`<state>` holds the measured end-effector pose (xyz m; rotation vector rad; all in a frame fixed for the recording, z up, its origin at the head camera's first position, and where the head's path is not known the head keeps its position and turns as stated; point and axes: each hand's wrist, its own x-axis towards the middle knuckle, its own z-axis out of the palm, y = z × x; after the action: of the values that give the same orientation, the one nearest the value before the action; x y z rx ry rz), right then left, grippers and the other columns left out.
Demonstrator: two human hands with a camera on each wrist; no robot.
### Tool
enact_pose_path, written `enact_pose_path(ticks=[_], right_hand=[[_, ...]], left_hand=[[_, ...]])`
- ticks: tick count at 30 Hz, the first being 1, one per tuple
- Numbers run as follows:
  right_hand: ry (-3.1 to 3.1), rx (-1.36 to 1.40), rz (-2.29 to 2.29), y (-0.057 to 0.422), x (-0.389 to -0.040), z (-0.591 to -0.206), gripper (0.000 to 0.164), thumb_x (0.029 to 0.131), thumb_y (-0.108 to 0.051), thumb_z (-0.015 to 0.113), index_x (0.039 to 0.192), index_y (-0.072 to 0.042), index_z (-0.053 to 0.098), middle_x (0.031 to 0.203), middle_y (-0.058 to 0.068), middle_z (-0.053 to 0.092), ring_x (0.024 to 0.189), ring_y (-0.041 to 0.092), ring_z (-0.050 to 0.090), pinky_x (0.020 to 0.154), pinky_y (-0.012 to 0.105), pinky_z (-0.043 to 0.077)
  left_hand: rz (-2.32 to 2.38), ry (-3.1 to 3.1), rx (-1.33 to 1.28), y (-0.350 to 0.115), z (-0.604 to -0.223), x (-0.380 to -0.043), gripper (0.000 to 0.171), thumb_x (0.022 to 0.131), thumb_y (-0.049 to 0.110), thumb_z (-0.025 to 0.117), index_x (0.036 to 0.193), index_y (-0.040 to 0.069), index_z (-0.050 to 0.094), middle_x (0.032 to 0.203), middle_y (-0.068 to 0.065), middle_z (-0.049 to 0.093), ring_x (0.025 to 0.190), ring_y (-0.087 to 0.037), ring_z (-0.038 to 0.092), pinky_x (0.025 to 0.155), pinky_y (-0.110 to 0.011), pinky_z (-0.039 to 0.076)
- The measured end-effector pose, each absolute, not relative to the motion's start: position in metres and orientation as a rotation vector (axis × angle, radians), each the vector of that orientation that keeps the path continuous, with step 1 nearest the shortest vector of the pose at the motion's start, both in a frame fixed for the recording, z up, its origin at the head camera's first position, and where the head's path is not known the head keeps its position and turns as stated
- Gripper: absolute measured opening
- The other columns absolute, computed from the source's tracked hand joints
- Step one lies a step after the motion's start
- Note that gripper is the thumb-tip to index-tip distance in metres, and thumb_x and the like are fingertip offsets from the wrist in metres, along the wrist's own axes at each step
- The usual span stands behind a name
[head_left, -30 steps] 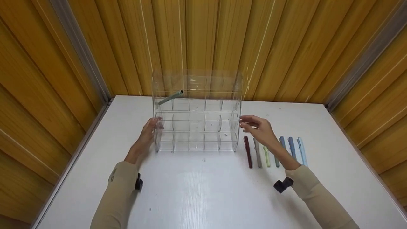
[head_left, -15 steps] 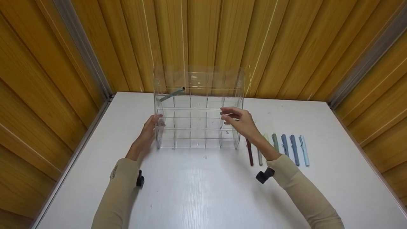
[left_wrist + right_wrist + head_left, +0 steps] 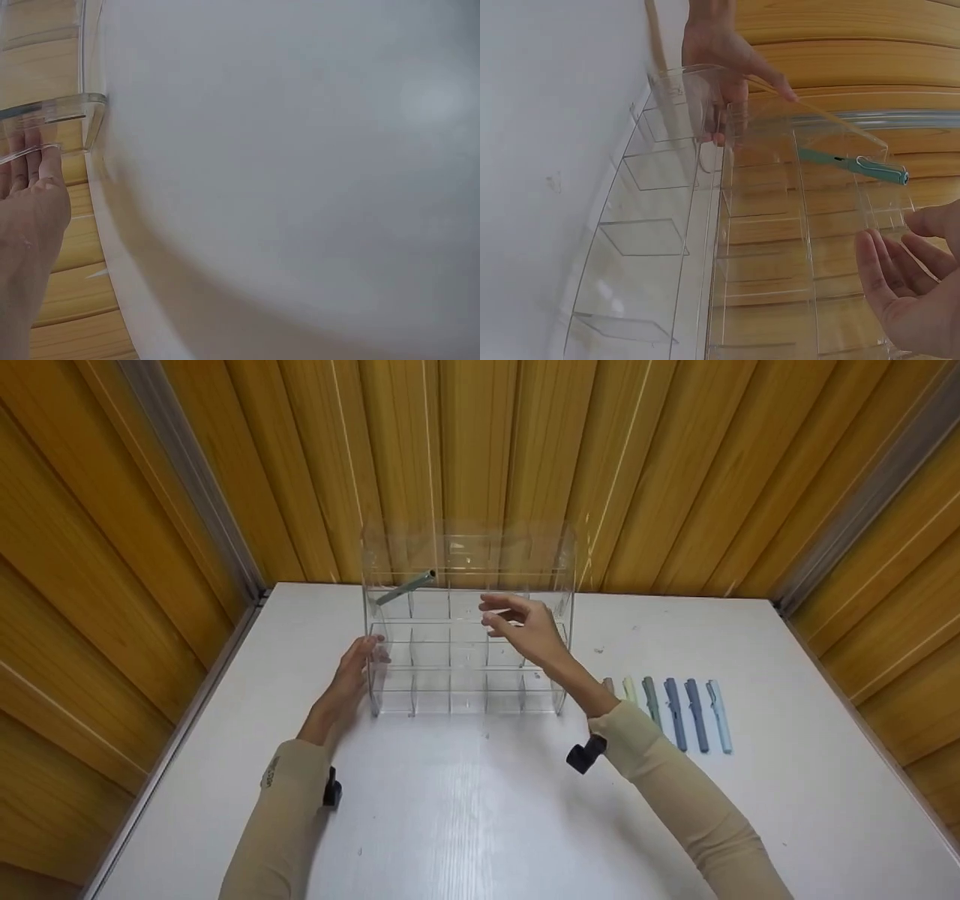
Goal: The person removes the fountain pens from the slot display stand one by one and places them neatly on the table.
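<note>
A clear tiered display rack [image 3: 466,679] with divided compartments stands upright near the back of the table. My left hand [image 3: 351,669] holds its left side; through the clear plastic in the right wrist view that hand's thumb and fingers [image 3: 717,138] show at the rack's side. A teal-green capped pen [image 3: 406,587] leans in the top-left compartment, tilted up to the right. In front of the rack's upper tiers is my right hand [image 3: 525,626], thumb and fingers apart and loosely bent, holding nothing. In the right wrist view, it is near the pen's end.
Several pens lie in a row right of the rack, including a light blue pen [image 3: 719,716], a blue pen [image 3: 697,716] and a dark green pen [image 3: 651,697]. My right forearm covers part of the row. Yellow wood-look panels [image 3: 480,450] enclose the white table [image 3: 420,810].
My right hand has moved left and up, from the rack's right side to in front of its upper tiers. My left hand stays at the left side, and the teal-green pen keeps its place.
</note>
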<state>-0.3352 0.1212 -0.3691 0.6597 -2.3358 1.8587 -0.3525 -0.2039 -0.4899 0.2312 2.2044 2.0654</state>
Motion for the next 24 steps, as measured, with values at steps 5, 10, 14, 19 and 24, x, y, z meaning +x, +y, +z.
enact_pose_path(ticks=[5,10,14,19,24], right_hand=[[-2.315,0.698,1.824,0.105,-0.343,-0.365,0.035,0.102,-0.003,0.064,0.137,0.004,0.065,0.127,0.023,0.071,0.103,0.029,0.075,0.084,0.029,0.064],[-2.293,0.705,1.829,0.090,-0.347,-0.367,0.037,0.101,-0.001,0.066,0.137,0.006,0.063,0.127,0.023,0.070,0.103,0.033,0.076,0.084,0.034,0.065],[-2.262,0.706,1.884,0.080,-0.352,-0.368,0.041,0.100,-0.002,0.066,0.140,0.007,0.061,0.131,0.024,0.068,0.104,0.033,0.075,0.085,0.037,0.065],[-2.227,0.711,1.913,0.069,-0.358,-0.368,0.045,0.100,-0.002,0.067,0.143,0.006,0.058,0.135,0.024,0.067,0.101,0.028,0.077,0.082,0.034,0.065],[-2.207,0.694,2.020,0.056,-0.362,-0.365,0.049,0.101,-0.004,0.067,0.148,0.003,0.054,0.137,0.025,0.065,0.101,0.029,0.077,0.081,0.033,0.066]], left_hand=[[2.063,2.202,0.214,-0.203,-0.490,-0.353,0.070,0.109,0.054,0.028,0.160,0.007,0.032,0.153,-0.026,0.038,0.145,-0.035,0.037,0.131,-0.060,0.012],[2.070,2.191,0.195,-0.204,-0.493,-0.350,0.068,0.110,0.053,0.029,0.159,0.007,0.034,0.153,-0.025,0.040,0.147,-0.034,0.036,0.131,-0.060,0.011],[2.083,2.194,0.206,-0.203,-0.495,-0.350,0.067,0.109,0.051,0.030,0.158,0.006,0.035,0.152,-0.025,0.041,0.145,-0.035,0.038,0.131,-0.060,0.014],[2.061,2.202,0.227,-0.202,-0.496,-0.349,0.068,0.109,0.052,0.029,0.160,0.007,0.032,0.156,-0.026,0.039,0.150,-0.036,0.036,0.131,-0.062,0.013],[2.060,2.200,0.204,-0.204,-0.496,-0.347,0.067,0.109,0.054,0.031,0.158,0.008,0.036,0.155,-0.026,0.040,0.151,-0.036,0.034,0.131,-0.062,0.012]])
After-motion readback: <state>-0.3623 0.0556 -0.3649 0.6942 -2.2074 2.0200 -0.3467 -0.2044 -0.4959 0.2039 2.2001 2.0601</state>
